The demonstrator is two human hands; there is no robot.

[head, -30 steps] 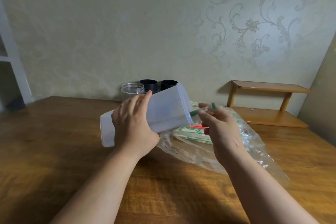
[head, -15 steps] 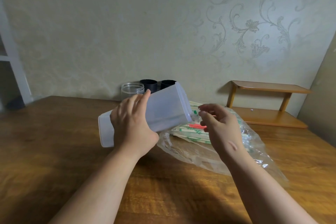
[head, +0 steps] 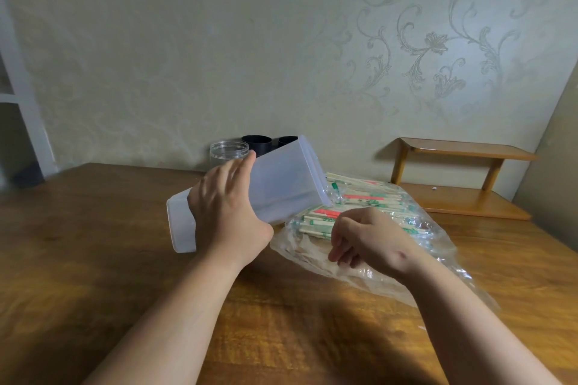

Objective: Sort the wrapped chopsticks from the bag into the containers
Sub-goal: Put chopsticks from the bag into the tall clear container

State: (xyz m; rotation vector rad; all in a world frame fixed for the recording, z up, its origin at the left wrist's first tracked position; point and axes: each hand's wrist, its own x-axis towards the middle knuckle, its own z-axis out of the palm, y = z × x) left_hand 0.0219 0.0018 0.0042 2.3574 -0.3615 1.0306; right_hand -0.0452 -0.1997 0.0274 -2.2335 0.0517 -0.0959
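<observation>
The wall (head: 219, 40), pale with a scroll pattern, fills the upper half of the frame. Below it the brown wooden table (head: 93, 259) takes up the lower half.

A clear plastic bag (head: 391, 278) lies crumpled on the table right of centre, its mouth toward the lower centre. At the right edge, against the wall, a low wooden shelf (head: 463, 150) stands on the table.

Just left of centre, a frosted box-shaped container (head: 281, 178) is held tilted. Its open end points up and right, just over the bag, and its closed end is low at the left. The left hand (head: 228, 212) grips it from the near side, with the fingers together across its upper face and the thumb underneath.

The right hand (head: 372, 237) hangs over the near part of the bag, back up and fingers bent downward close together. Whether they pinch plastic or a wrapper cannot be told.

The wrapped chopsticks (head: 359, 203), with green and red print, lie stacked inside the bag, right of the container's mouth.

Behind the container, by the wall, stand a clear jar (head: 228, 150) and two black cups (head: 256, 142).
</observation>
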